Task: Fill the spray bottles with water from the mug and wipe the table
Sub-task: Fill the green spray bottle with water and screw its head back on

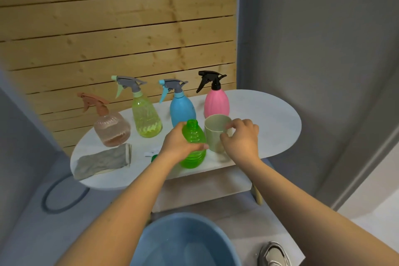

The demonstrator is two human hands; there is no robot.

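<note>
Green bottle (193, 143), its spray head off and neck open, stands upright near the front edge of the white oval worktop (269, 110), gripped round its middle by the left hand (180, 143), whose fingers and thumb wrap the ribbed body. Just to its right, touching or nearly so, stands the pale mug (216, 131), also upright; the right hand (241, 138) has its fingers curled at the mug's handle, holding it while the mug rests on the worktop. Whether the mug holds water cannot be told.

Behind these, four capped spray bottles stand in a row along the back: a pink bottle (216, 101) with a black trigger just behind the mug, a blue bottle (182, 109) behind the green one, a clear yellow-green bottle (146, 117) further left, and a squat peach-tinted bottle (111, 128) at the far left. In front of the peach one lies a folded grey cloth (103, 161) at the worktop's left front. Between cloth and left wrist, a small green and white part (153, 156) lies mostly hidden by the arm.

Below the worktop's front edge, on the floor, sits a blue basin (183, 242), and a grey shoe (273, 254) shows to its right. Wooden slats (108, 28) back the scene.
</note>
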